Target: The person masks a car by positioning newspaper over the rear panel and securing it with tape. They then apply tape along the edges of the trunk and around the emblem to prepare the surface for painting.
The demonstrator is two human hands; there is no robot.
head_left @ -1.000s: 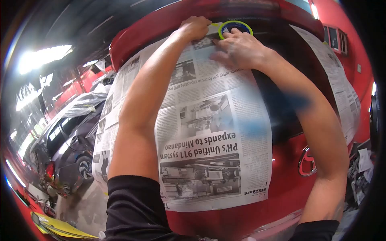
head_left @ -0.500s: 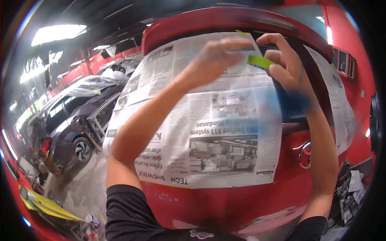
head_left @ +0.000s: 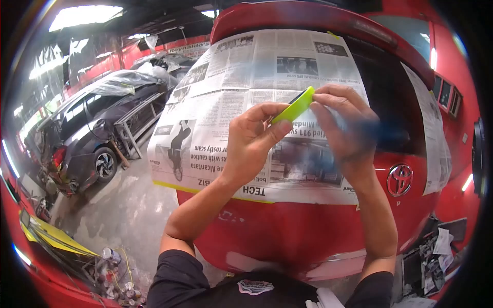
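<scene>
A roll of lime-green tape point(head_left: 295, 107) is between my two hands, in front of the newspaper point(head_left: 231, 108) covering the left part of a red car's rear window. My left hand point(head_left: 257, 141) pinches the roll's lower left side between thumb and fingers. At its upper right edge, the fingertips of my right hand point(head_left: 346, 120) are pressed together; whether they hold a tape end is too small to tell. Yellow-green tape point(head_left: 221, 196) runs along the newspaper's bottom edge, and a short piece point(head_left: 333, 35) sits at its top.
A dark car point(head_left: 87, 128) partly under plastic sheeting stands at the left, beside a metal frame point(head_left: 134, 128). Cans point(head_left: 110, 255) and a yellow panel point(head_left: 56, 236) lie at the lower left. More newspaper point(head_left: 432, 123) hangs on the right side of the red car.
Both hands have come lower. The tape roll has passed from my right hand to my left hand, and my right fingers are now at its edge. The view has shifted slightly.
</scene>
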